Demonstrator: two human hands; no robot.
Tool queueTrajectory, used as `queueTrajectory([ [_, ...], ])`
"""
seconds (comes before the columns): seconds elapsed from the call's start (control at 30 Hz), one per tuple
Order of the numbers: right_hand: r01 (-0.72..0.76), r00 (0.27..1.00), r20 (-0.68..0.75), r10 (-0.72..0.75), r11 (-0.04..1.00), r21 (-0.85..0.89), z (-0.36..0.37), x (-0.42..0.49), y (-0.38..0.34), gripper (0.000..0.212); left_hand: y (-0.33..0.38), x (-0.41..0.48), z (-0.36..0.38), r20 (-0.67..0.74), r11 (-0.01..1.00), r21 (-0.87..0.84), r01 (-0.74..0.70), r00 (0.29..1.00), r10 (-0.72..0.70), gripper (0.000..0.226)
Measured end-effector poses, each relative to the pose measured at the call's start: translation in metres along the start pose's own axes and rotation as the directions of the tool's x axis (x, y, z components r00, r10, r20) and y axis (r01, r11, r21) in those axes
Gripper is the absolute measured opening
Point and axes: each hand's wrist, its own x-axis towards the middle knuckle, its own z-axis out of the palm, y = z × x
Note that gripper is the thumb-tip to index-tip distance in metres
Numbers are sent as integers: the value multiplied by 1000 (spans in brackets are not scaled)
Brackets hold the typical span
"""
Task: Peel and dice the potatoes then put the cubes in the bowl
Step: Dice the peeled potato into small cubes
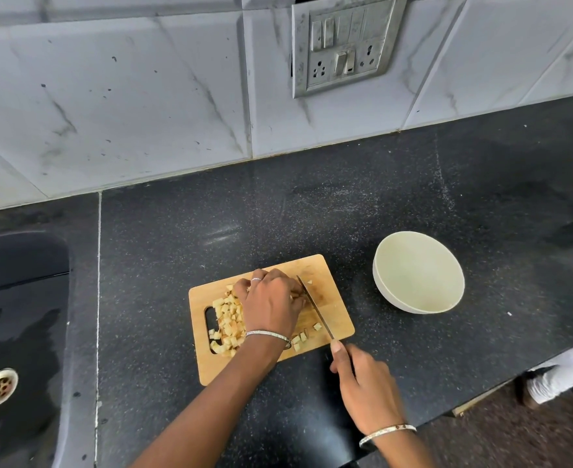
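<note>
Potato cubes [227, 320]: pale yellow, small and unevenly cut, some with browner faces. They are heaped on the left part of the cutting board [334, 310], spilling over its handle slot. A few loose cubes [303, 336] lie nearer the board's front edge, beside the blade.

Potato piece [294, 296]: only a yellow sliver shows under the fingertips; its shape cannot be made out.

Left hand [271, 302]: knuckles up, fingers curled down over the potato piece, ring on one finger, bangle at the wrist.

Right hand [362, 390]: wrapped round the knife [315, 309], forefinger stretched along the top. The handle is hidden inside the grip. The blade slants across the board, its edge just beside the left fingertips.

Bowl [418, 272]: off-white, upright on the dark speckled countertop [278, 214], right of the board and apart from it.

Sink [15, 332]: black, cut off at the left edge, drain showing.

Right edge: a white object and a dark one, both cut off and not identifiable.
</note>
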Motion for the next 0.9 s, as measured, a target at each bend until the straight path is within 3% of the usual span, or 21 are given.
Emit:
queueTrajectory([
  [0.13,-17,1000,-5,17,1000,9,7,0,0,65,0,2,2,-23,999,-51,17,1000,-18,3],
  [0.53,-7,1000,4,7,997,-79,7,-1,-3,50,0,7,-2,13,996,-71,46,999,-46,3],
  [0.9,-65,997,35,74,974,-219,19,5,-14,52,1,11,-2,65,990,-87,115,992,-110,2],
])
